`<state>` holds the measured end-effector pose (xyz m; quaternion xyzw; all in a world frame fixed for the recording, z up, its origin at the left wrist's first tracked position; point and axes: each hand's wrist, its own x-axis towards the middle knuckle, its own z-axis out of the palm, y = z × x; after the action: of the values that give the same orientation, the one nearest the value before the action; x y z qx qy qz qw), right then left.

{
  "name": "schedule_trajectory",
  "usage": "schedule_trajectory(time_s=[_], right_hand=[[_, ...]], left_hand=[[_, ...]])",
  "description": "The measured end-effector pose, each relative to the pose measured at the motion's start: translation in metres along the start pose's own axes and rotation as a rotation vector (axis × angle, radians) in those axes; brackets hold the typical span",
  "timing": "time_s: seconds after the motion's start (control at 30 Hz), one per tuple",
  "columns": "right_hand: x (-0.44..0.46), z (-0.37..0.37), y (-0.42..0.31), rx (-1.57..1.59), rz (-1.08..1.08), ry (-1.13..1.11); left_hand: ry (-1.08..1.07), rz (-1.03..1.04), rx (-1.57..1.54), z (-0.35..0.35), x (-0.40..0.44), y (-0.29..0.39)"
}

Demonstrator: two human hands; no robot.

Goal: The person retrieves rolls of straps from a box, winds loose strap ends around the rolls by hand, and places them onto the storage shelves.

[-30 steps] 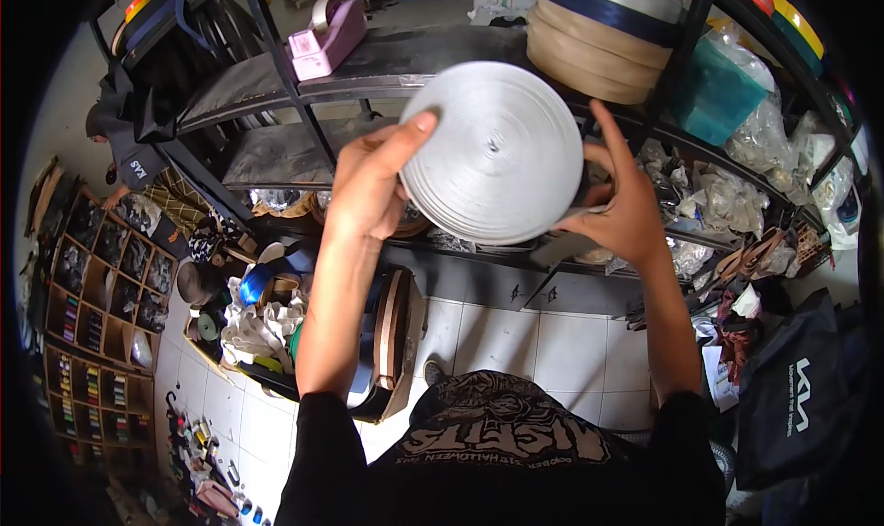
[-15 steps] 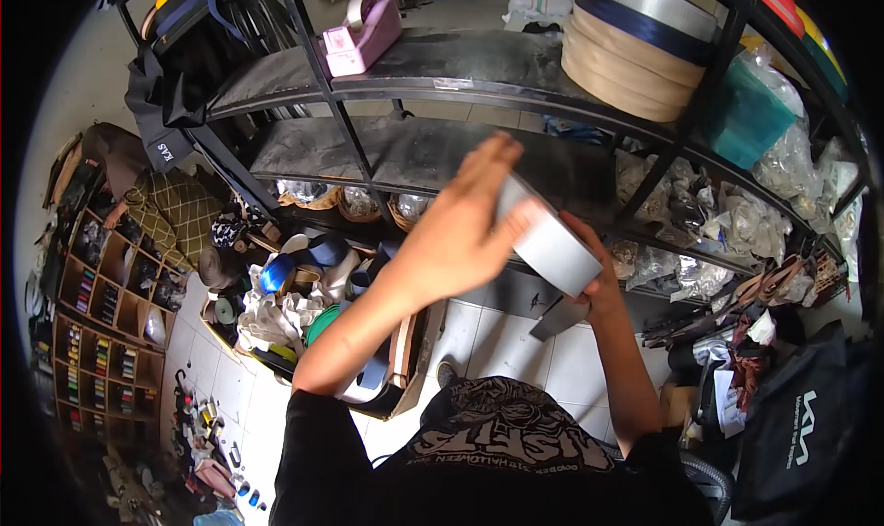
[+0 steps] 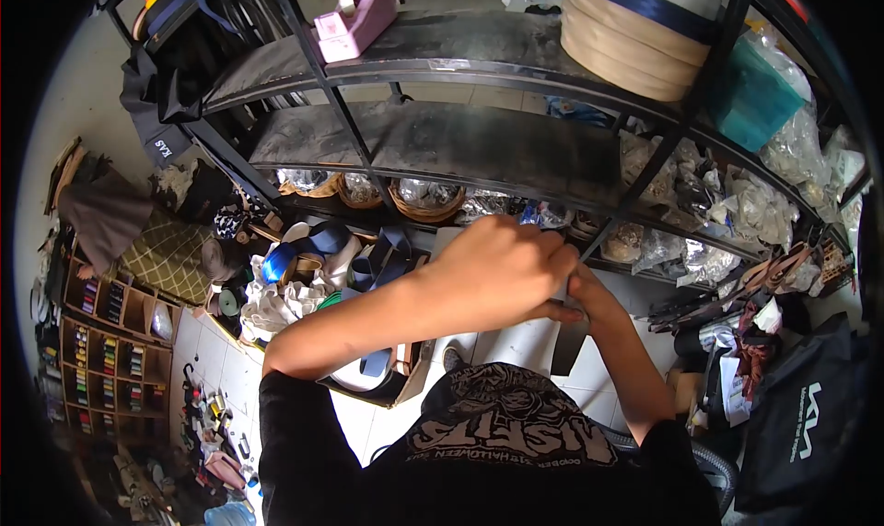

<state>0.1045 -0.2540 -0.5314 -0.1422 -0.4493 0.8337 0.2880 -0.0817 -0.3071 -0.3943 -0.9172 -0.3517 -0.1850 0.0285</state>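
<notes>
My left hand [image 3: 506,270] is closed, its back toward me and its fingers curled in front of my right hand. My right hand [image 3: 589,291] is closed too, meeting the left fingertips. A dark grey strap [image 3: 568,349] hangs below both hands, its upper part running up to where they meet. The rest of the grey roll of strap is hidden behind my left hand, so how each hand grips it shows only in part.
Ahead stands a black shelf [image 3: 460,144] with a pink tape dispenser [image 3: 354,27], large beige webbing rolls [image 3: 631,47] and a teal container [image 3: 757,103]. A box of straps [image 3: 405,379] sits below left. A black bag [image 3: 792,425] lies right, and a thread rack [image 3: 110,351] stands left.
My left hand has turned from flat with fingers spread to closed, and has moved down and to the right. Both hands are now together, and the broad grey roll has gone out of sight.
</notes>
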Motion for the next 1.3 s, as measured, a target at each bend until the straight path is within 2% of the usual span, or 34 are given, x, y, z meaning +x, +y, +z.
schedule_trajectory(time_s=[0.13, 0.3, 0.43, 0.53, 0.63, 0.77, 0.8, 0.87, 0.9, 1.0, 1.03, 1.1, 1.17, 1.27, 1.3], right_hand=[[-0.002, 0.005, -0.02, 0.021, 0.22, -0.056], [0.003, 0.006, -0.029, -0.058, 0.235, -0.111], [0.009, 0.012, -0.031, -0.118, 0.264, -0.091], [0.013, 0.014, -0.035, -0.193, 0.342, -0.043], [0.016, 0.021, -0.046, -0.299, 0.397, -0.032], [0.022, 0.04, -0.084, -0.635, 0.501, -0.017], [0.022, 0.041, -0.087, -0.699, 0.436, 0.007], [0.024, 0.042, -0.092, -0.826, 0.3, 0.051], [0.025, 0.044, -0.093, -0.926, 0.168, 0.147], [0.026, 0.057, -0.093, -1.132, -0.503, 0.351], [0.033, 0.054, -0.089, -1.164, -0.736, 0.302], [0.035, 0.064, -0.09, -1.205, -0.924, 0.256], [0.041, 0.069, -0.091, -1.223, -1.159, 0.233], [0.038, 0.069, -0.088, -1.289, -0.965, 0.332], [0.04, 0.071, -0.081, -1.214, -1.004, 0.385]], left_hand=[[-0.003, -0.072, -0.071, 0.002, -0.004, -0.013], [0.04, -0.102, -0.113, -0.004, -0.006, -0.017], [-0.07, -0.153, -0.055, -0.01, -0.003, -0.014], [-0.007, -0.141, -0.15, -0.005, -0.007, -0.022], [0.04, -0.17, -0.263, -0.001, -0.01, -0.027], [0.114, -0.263, -0.483, -0.006, -0.011, -0.039], [0.072, -0.366, -0.555, -0.015, -0.011, -0.039], [0.289, -0.392, -0.676, -0.01, -0.018, -0.052], [0.312, -0.485, -0.788, -0.017, -0.02, -0.055], [0.52, -0.6, -0.925, -0.029, -0.025, -0.065], [0.567, -0.606, -1.0, -0.031, -0.025, -0.068], [0.658, -0.618, -1.153, -0.031, -0.026, -0.072], [0.763, -0.613, -1.178, -0.027, -0.023, -0.073], [0.91, -0.612, -1.244, -0.026, -0.021, -0.074], [0.958, -0.616, -1.289, -0.026, -0.018, -0.074]])
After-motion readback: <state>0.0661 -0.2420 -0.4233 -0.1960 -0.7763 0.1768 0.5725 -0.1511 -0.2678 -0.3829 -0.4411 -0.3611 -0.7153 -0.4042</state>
